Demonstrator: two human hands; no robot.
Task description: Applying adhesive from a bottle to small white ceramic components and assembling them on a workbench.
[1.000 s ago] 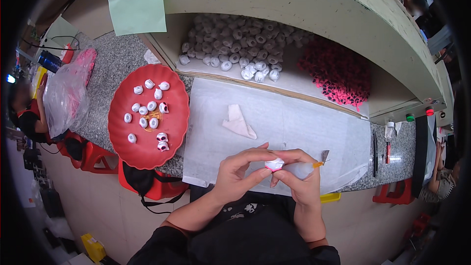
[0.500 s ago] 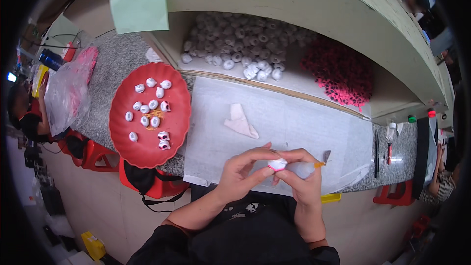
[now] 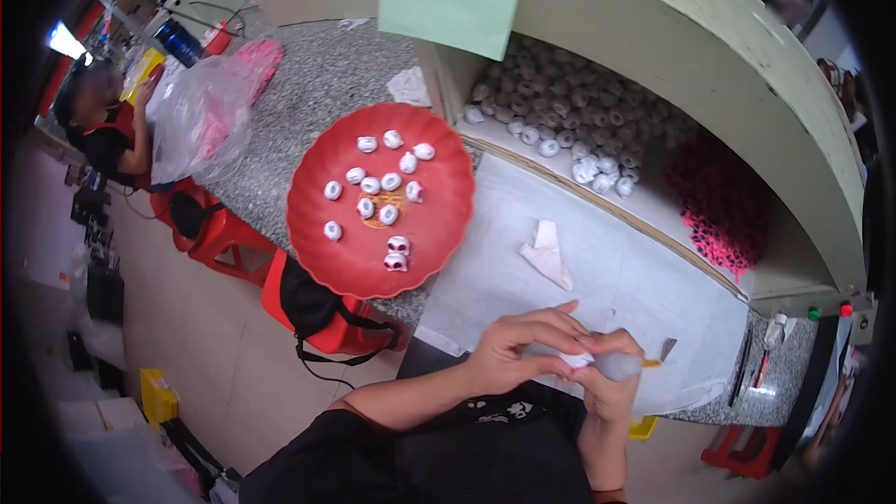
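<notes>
Over white sheet [image 3: 644,289]; small white piece [image 3: 581,360] pinched between left hand [image 3: 511,355] and right hand [image 3: 611,383].

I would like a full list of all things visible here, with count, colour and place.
red plate: one, red, on grey counter
small pieces: about thirteen, white, on the plate
white sheet: one, right of plate
folded scrap: one, white, on sheet
white rings: many, in shelf
pink pieces: many, shelf right
plastic bag: one, clear, counter left
stools: red, below counter
left hand: holds small white piece
right hand: holds whitish tube
</notes>
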